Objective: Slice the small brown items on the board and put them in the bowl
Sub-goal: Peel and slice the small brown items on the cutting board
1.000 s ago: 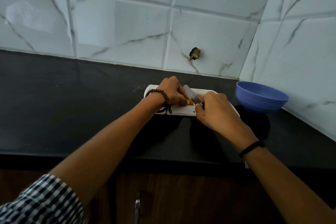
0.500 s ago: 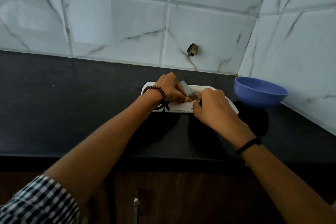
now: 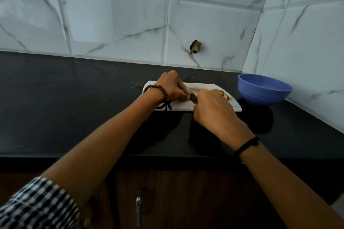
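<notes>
Left of board: my widest lane, the dark counter [image 3: 74,98] running from the board [image 3: 204,87] out to the frame edge
Board centre: blocked by my left hand [image 3: 171,87] and right hand [image 3: 214,109], set close with the knife [image 3: 193,96] blade between them
Board right end: cut brown pieces [image 3: 224,95] lie just past my right knuckles
Bowl [image 3: 264,91]: stands on the counter just right of the board, a slim gap between them, its mouth reachable from above
Back: tiled wall [image 3: 111,24] behind a strip of counter, with a small fitting [image 3: 195,46] jutting out above the board
Right: side wall [image 3: 307,42] closes in behind the bowl
Front: the band of counter before the board is crossed by my forearms
</notes>
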